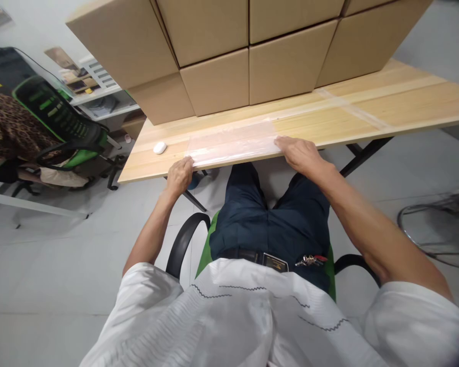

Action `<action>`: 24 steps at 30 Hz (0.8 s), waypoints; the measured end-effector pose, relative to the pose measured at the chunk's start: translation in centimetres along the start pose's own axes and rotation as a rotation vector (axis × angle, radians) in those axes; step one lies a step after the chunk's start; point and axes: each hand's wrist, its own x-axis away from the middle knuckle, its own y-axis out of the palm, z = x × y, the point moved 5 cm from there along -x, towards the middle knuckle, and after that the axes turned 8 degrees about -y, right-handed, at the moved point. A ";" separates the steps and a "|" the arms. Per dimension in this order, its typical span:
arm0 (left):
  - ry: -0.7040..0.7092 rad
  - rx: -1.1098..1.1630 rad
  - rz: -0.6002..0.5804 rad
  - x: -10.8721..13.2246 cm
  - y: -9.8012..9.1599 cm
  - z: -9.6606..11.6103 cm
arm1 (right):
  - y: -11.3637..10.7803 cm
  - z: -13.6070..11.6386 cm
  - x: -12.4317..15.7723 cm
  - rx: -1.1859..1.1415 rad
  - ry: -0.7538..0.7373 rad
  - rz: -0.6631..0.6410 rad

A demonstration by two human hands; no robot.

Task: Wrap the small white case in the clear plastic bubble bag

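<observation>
A clear plastic sheet or bag (233, 144) lies flat on the wooden table (367, 109) at its near edge. My left hand (179, 175) curls over the table edge at the sheet's left end, fingers closed on that corner. At the sheet's right end my right hand (298, 152) rests palm down, fingers pressed on it. I sit on a green chair (204, 250) in front of the table.
Stacked cardboard boxes (222, 56) fill the back of the table. A small white object (159, 148) lies left of the sheet. A second green chair (57, 117) and a person in a leopard-print garment (7, 127) are at the left. A wire ring (436, 229) lies on the floor at right.
</observation>
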 end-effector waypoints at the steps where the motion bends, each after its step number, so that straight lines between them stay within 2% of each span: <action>1: 0.003 0.002 0.006 0.1 0.0 -0.1 | 0.1 0.1 0.0 0.011 -0.003 -0.004; 9: -0.006 0.007 0.011 0.6 0.1 -0.7 | 0.1 0.7 0.2 -0.002 -0.038 0.026; 16: -0.022 0.009 0.000 0.4 -0.3 -0.1 | -0.1 1.5 0.4 0.006 -0.036 -0.001; 20: 0.022 -0.028 -0.021 -0.8 -0.2 1.1 | -0.2 3.2 1.1 0.036 -0.021 0.014; 24: 0.085 -0.071 -0.070 -3.1 -0.1 3.1 | 0.0 6.1 1.6 0.061 0.001 0.017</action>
